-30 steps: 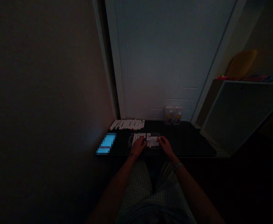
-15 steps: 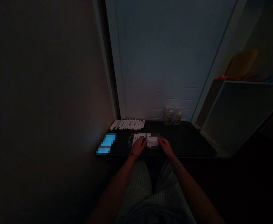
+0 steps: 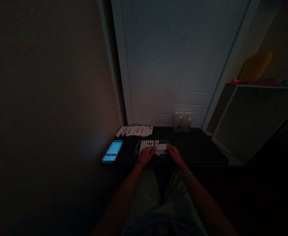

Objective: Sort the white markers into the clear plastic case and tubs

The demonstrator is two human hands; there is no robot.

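Just in front of me a clear plastic case point(image 3: 137, 149) lies flat, with several white markers point(image 3: 144, 144) standing side by side in its left part. Across its right part a white marker point(image 3: 161, 146) lies sideways between my hands. My left hand point(image 3: 147, 154) is closed at the marker's left end and covers part of the row. At the right end, the fingers of my right hand point(image 3: 174, 154) pinch the marker. The dim light hides the fingertips and whether more than one marker is held.
A row of white markers with coloured ends point(image 3: 134, 131) lies at the back left of the black table point(image 3: 203, 147). Two clear labelled containers point(image 3: 178, 123) stand at the back by the white door point(image 3: 178, 59). A glowing blurred screen point(image 3: 112, 151) lies at the left edge.
My left fingers have shifted slightly, and the blue spot beside them no longer shows. The sideways marker sits nearly as before. My right hand has hardly moved.
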